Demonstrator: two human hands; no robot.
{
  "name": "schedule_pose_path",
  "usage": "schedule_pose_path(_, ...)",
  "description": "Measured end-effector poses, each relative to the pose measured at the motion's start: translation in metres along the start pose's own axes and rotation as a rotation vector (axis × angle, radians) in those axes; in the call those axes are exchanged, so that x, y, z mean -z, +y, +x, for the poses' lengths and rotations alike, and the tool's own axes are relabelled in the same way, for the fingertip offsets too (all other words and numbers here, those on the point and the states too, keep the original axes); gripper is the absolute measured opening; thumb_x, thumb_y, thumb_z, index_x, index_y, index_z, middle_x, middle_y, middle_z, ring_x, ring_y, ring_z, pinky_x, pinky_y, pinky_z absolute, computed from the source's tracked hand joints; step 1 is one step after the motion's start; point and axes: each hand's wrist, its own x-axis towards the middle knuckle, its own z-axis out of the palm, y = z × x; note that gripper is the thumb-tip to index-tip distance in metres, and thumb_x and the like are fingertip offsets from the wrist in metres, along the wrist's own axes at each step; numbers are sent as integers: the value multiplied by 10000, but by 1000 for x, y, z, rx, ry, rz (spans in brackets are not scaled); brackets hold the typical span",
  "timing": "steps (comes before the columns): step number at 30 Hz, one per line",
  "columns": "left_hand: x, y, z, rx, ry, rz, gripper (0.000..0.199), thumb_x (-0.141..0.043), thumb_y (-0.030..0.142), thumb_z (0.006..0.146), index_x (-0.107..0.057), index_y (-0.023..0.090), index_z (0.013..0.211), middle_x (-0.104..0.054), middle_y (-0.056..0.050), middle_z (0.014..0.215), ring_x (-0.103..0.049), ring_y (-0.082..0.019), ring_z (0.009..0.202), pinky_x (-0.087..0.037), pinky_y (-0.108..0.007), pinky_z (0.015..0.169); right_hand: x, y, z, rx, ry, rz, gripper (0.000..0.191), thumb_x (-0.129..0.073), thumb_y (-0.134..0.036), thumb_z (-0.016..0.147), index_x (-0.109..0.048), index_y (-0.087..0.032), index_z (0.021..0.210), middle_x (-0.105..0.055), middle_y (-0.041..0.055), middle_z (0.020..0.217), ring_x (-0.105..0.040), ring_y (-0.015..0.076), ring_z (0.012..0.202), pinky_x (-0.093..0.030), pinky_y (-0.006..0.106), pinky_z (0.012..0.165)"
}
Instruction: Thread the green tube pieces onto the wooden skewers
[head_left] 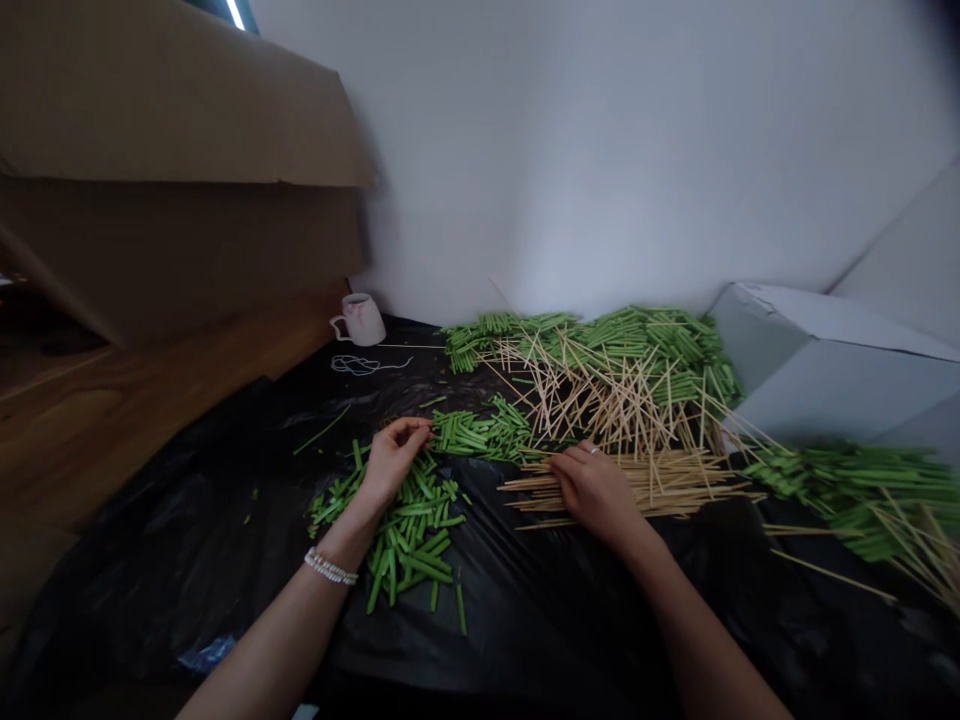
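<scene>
My left hand (pixel 391 458) is closed in a pinch over the near-left pile of cut green stems (pixel 420 530), its fingertips beside a smaller green pile (pixel 484 432). What its fingertips hold is too small to make out. My right hand (pixel 592 485), with a ring on one finger, rests on the left part of a bundle of thin wooden sticks (pixel 675 485). Its fingers are curled down among the sticks, and the fingertips are partly hidden. Farther back, many sticks (pixel 622 405) lie crisscrossed against green pieces (pixel 645 340).
Black plastic sheeting (pixel 525 600) covers the work surface. A white mug (pixel 360 320) and a tangle of string (pixel 360 365) lie at the back left, below a large cardboard box (pixel 172 110). At the right are a white box (pixel 840 370) and another green pile (pixel 862 490).
</scene>
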Motion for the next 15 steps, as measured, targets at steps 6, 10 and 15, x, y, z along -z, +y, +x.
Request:
schedule_pose_path(6, 1, -2, 0, 11, 10, 2, 361, -702, 442, 712, -691, 131, 894, -705, -51, 754, -639, -167, 684, -502, -272, 680, -9, -5, 1, 50, -80, 18, 144, -520, -182, 901, -651, -224, 856, -638, 28, 898, -482, 191, 900, -354, 304, 781)
schedule_pose_path(10, 2, -2, 0, 5, 15, 12, 373, -704, 452, 704, -690, 130, 890, -702, -50, 744, -628, -161, 659, -496, -272, 671, -16, -10, 0, 72, -98, 7, 125, -542, -125, 864, -631, -200, 819, -629, 54, 937, -464, 210, 937, -336, 334, 800)
schedule_pose_path(15, 0, 3, 0, 21, -11, 15, 387, -710, 470, 686, -691, 131, 872, -706, -54, 744, -637, -170, 669, -504, -280, 667, -18, -9, 1, 77, -72, 25, 154, -534, -107, 863, -628, -197, 780, -644, 52, 895, -479, 199, 901, -342, 322, 781)
